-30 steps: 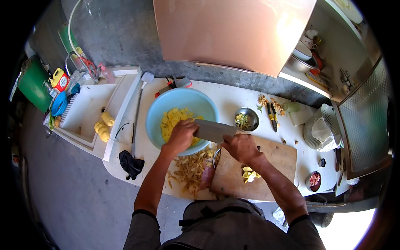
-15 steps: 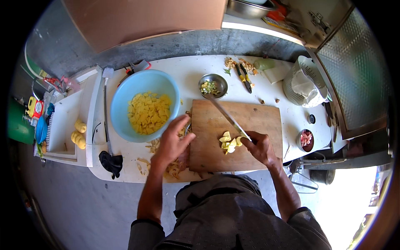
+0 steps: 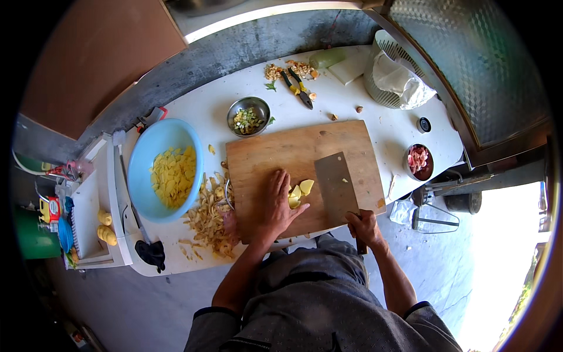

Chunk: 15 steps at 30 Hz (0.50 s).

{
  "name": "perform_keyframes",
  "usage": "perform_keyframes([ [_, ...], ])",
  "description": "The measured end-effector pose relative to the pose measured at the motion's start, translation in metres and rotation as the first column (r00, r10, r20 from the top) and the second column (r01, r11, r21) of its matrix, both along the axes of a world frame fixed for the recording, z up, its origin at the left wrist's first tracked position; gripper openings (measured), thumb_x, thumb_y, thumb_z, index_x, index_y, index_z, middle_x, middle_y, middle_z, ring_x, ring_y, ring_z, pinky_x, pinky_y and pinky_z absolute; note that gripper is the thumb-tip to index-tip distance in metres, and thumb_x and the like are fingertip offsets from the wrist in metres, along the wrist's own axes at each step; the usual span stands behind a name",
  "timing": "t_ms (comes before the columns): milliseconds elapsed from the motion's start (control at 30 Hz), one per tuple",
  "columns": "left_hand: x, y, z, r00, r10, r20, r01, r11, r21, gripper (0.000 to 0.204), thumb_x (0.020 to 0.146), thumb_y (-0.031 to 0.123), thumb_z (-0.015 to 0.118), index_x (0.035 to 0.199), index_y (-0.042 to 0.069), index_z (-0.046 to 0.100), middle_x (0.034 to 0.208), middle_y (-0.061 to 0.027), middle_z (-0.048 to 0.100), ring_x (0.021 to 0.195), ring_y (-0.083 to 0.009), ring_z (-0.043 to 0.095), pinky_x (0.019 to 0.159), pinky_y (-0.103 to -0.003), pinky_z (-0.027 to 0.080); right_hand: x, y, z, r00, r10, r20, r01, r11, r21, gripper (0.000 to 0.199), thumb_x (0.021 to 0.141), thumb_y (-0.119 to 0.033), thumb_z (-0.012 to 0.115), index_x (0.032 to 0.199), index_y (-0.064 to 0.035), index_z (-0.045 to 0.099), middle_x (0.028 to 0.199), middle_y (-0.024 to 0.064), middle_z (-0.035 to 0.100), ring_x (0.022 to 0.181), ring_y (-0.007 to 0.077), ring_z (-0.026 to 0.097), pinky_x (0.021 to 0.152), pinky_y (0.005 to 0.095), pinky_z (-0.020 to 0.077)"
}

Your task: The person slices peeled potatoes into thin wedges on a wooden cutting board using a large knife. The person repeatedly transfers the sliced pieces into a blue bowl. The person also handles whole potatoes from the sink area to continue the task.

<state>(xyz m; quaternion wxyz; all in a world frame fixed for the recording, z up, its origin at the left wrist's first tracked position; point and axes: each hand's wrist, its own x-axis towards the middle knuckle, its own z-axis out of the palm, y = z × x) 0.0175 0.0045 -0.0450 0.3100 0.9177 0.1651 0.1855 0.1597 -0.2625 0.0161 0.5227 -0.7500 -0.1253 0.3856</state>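
Pale-yellow cut vegetable chunks (image 3: 305, 187) on brown rectangular wooden cutting board (image 3: 270, 146), partly masked

Left hand (image 3: 278, 205) lies palm-down at the board's left-centre, fingers nearly together, thumb splayed. It masks the pile's left side; contact with the chunks cannot be told. Right hand (image 3: 365, 227), just off the board's near right corner, wraps the handle of a broad grey metal cleaver (image 3: 337, 185); handle mostly hidden. Blade blocks view of the board right of the chunks; resting or raised, unclear. Left of board: tan peel heap (image 3: 211, 217), then light-blue round plastic basin (image 3: 167, 136) with yellow slices (image 3: 173, 176). Beyond board: round steel bowl (image 3: 261, 108), then black-and-yellow pliers (image 3: 297, 89).
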Motion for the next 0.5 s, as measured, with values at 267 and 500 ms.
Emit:
perform_keyframes([
  [267,0.013,-0.022,0.000,0.991,0.116,0.067,-0.104,0.982,-0.155,0.098,0.086,0.028,0.092,0.162,-0.005,0.039,0.168,-0.0268,0.041,0.154,-0.0446,0.042,0.128,-0.048,0.037,-0.007,0.017,-0.003,0.970,0.240,-0.023,-0.241,0.969,-0.051,0.042,0.106,-0.021,0.068,0.071,0.0007,0.067,0.058,0.0040,0.063,0.052,0.0115,0.060,0.051,0.0326,0.0467],
  [500,0.017,-0.023,0.002,0.947,0.234,0.221,-0.189,0.960,-0.208,0.097,0.086,0.020,0.092,0.163,-0.005,0.039,0.168,-0.0273,0.040,0.153,-0.0436,0.044,0.126,-0.046,0.040,-0.023,0.067,-0.001,0.932,0.362,0.005,-0.362,0.932,-0.002,0.037,0.106,-0.022,0.067,0.078,0.0017,0.069,0.062,0.0061,0.065,0.053,0.0132,0.060,0.051,0.0334,0.0474],
])
